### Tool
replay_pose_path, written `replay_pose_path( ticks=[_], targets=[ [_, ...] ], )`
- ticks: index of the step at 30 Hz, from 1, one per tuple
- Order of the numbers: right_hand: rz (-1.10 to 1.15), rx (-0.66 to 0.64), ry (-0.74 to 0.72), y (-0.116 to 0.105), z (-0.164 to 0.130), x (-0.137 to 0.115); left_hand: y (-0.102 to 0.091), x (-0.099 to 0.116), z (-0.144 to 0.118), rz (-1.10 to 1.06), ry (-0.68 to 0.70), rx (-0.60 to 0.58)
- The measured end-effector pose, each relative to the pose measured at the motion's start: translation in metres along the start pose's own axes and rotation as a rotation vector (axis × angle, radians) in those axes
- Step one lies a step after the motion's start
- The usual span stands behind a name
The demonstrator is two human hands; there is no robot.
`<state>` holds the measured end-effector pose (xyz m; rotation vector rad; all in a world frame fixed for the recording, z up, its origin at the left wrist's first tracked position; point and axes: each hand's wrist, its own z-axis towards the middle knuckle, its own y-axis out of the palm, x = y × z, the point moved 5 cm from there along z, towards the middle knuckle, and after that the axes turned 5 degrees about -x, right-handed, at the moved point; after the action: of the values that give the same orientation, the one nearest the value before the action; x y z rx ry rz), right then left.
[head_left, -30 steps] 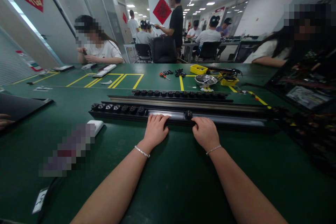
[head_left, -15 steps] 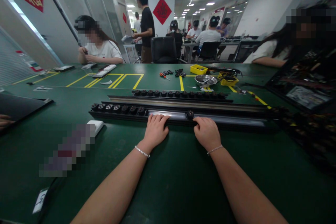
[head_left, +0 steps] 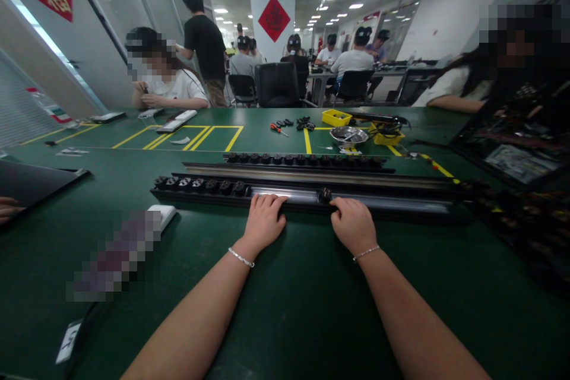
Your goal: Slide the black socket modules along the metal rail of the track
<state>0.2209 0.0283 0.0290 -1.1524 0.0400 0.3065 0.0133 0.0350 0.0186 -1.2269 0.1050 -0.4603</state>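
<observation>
A long black channel-shaped housing [head_left: 289, 196] lies across the table in front of me, with a shiny metal strip inside. My left hand [head_left: 265, 221] holds its front edge, fingers over the rim and thumb on the near side. A row of black round socket modules [head_left: 226, 187] fills the channel's left end. One single socket module [head_left: 326, 195] sits apart, farther right in the channel. My right hand [head_left: 354, 222] is curled at that module's right side, its fingertips at the module; the exact grip is partly hidden.
Behind lie an open metal rail [head_left: 312, 177] and another row of socket modules [head_left: 303, 160]. Farther back are a screwdriver [head_left: 278, 129], a metal bowl [head_left: 349, 136] and a yellow bin [head_left: 336, 117]. A white power strip [head_left: 162, 214] lies left. Co-workers sit opposite and at right.
My right hand and the single socket module have shifted slightly right along the channel. My left hand stays put. In the background, a standing person has moved left and turned.
</observation>
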Motion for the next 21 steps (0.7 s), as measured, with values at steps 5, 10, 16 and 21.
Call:
replay_pose_path(
  ticks=[5,10,16,21],
  targets=[
    [-0.005,-0.007,0.010,0.0004,0.0008,0.0025,0.0005,0.0000,0.0001,0.004,0.001,0.005],
    [0.000,0.007,0.023,-0.0001,0.0000,0.0050,0.0006,0.0002,0.0005,0.000,-0.011,-0.008],
    [-0.019,0.004,0.033,-0.0003,-0.0002,0.0039,0.0004,-0.0006,-0.0001,-0.006,-0.001,-0.006],
    [-0.024,0.004,0.043,0.0002,0.0000,0.0037,-0.0010,0.0018,0.0010,-0.051,0.001,0.013]
  ],
)
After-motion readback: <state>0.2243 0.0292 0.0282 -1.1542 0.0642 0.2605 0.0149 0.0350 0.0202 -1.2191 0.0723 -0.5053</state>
